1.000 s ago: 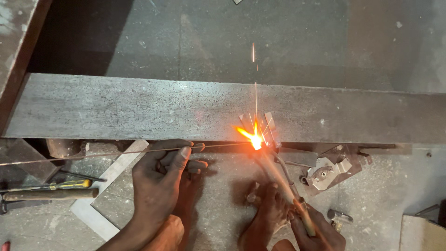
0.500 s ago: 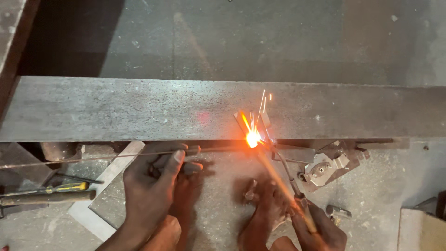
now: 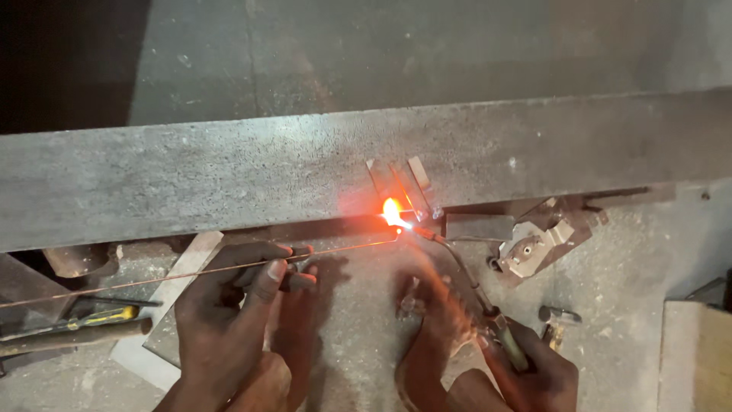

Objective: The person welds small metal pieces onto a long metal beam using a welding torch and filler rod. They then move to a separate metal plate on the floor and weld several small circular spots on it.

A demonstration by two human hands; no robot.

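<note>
My left hand [image 3: 229, 301] pinches a long thin metal rod [image 3: 152, 278] that runs right, its tip in a bright orange flame [image 3: 392, 212]. My right hand [image 3: 537, 370] grips the handle of a slim gas torch [image 3: 467, 273], whose nozzle points up-left into that flame. The flame sits at the base of a small angled metal bracket [image 3: 400, 185] against the edge of a long grey steel beam [image 3: 191, 179]. My two bare feet [image 3: 431, 336] rest on the floor between my hands.
A metal clamp-like fitting [image 3: 537, 244] lies right of the flame. A small bolt [image 3: 557, 314] lies near my right hand. A yellow-handled tool [image 3: 91, 317] and a flat pale bar [image 3: 183, 267] lie at the left. A wooden board [image 3: 698, 355] is at the lower right.
The flying sparks have died down to a steady orange glow. The rod tip and torch nozzle stay at the bracket, and both hands hold their grip.
</note>
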